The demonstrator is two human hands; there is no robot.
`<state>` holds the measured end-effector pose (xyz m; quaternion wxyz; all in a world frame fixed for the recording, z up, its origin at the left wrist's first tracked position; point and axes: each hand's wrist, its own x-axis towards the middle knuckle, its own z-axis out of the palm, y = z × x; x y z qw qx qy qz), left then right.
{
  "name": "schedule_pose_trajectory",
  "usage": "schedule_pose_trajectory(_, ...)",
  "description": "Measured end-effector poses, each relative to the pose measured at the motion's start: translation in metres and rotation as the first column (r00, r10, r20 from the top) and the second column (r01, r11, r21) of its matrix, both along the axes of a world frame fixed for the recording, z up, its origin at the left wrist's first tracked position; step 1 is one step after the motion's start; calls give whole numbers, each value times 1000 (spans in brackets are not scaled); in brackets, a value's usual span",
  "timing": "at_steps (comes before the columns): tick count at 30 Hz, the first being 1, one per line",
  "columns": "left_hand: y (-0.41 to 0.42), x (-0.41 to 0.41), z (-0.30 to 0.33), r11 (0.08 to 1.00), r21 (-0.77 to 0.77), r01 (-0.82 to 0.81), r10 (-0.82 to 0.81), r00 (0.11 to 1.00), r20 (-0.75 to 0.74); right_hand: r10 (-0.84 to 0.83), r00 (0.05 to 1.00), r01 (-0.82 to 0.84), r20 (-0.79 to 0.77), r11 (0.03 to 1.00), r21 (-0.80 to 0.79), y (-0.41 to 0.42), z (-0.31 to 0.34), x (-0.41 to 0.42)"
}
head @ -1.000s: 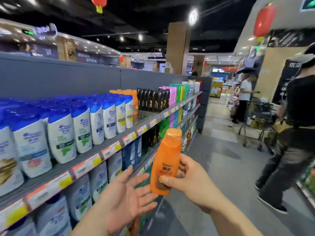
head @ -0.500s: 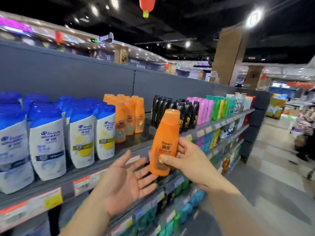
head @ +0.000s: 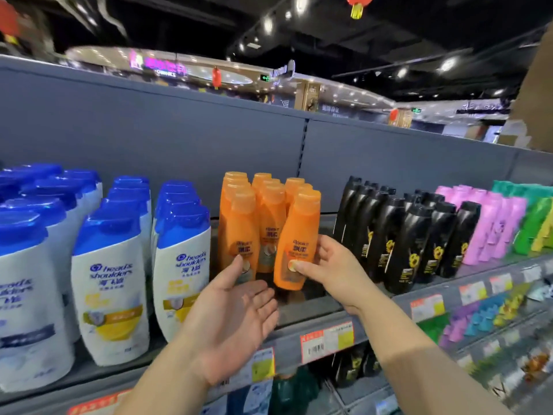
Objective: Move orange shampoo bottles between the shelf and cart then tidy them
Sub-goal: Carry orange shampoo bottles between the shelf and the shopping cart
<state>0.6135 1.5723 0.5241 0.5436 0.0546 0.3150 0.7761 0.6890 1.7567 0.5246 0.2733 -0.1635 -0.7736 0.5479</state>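
My right hand [head: 335, 271] grips an orange shampoo bottle [head: 296, 238] by its lower body, thumb on the front label. The bottle stands slightly tilted at the front right of a group of several orange shampoo bottles [head: 254, 217] on the top shelf [head: 314, 319]. Its base is at or just above the shelf board. My left hand [head: 230, 319] is open, palm up, in front of the orange group, its fingertips close to the front left bottle and holding nothing. No cart is in view.
White bottles with blue caps [head: 113, 280] fill the shelf to the left, black bottles [head: 404, 235] stand to the right, then pink [head: 490, 226] and green ones [head: 532, 217]. Price tags [head: 326, 342] line the shelf edge. Lower shelves hold more products.
The view has turned from the aisle to face the shelf. My right hand has carried the orange bottle forward to the orange group on the top shelf. My left hand stays open, palm up.
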Motion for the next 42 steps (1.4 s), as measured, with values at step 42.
schedule_pose_trajectory(42,-2,30,1,961,-81,-264,255,961,-106,93,976,-125,197,980,156,26,-22,-31)
